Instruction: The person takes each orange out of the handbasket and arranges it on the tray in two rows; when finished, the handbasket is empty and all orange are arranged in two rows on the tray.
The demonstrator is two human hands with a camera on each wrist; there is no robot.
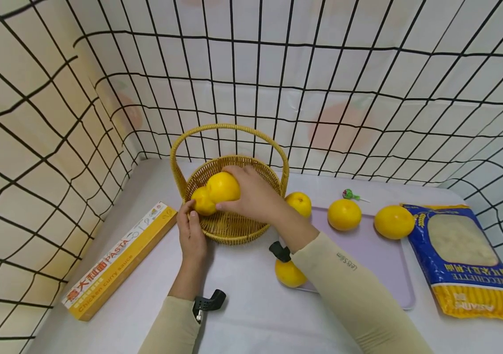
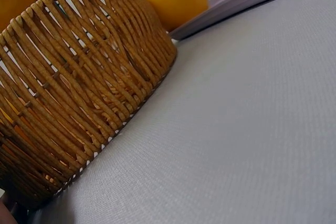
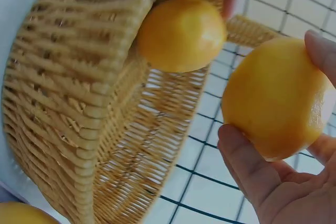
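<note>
A round wicker basket (image 1: 229, 239) with a tall arched handle stands in the middle. My left hand (image 1: 191, 236) holds its left rim, with fingertips at the edge. One orange (image 1: 203, 202) lies inside the basket against that side, close to those fingers. Above the basket opening, my right hand (image 1: 253, 194) grips another orange (image 1: 223, 187) between thumb and fingers. The right wrist view shows this held orange (image 3: 275, 98) raised beside the rim, apart from the orange in the basket (image 3: 181, 34). In the left wrist view the basket's woven wall (image 2: 79, 61) fills the upper left.
A lilac tray (image 1: 366, 250) on the right bears several oranges (image 1: 344, 215), one near the basket. A lollipop (image 1: 349, 194) lies behind it. A blue-and-yellow pasta bag (image 1: 468, 260) is far right, a long pasta box (image 1: 121, 260) left. Black wire mesh (image 1: 258, 83) surrounds the table.
</note>
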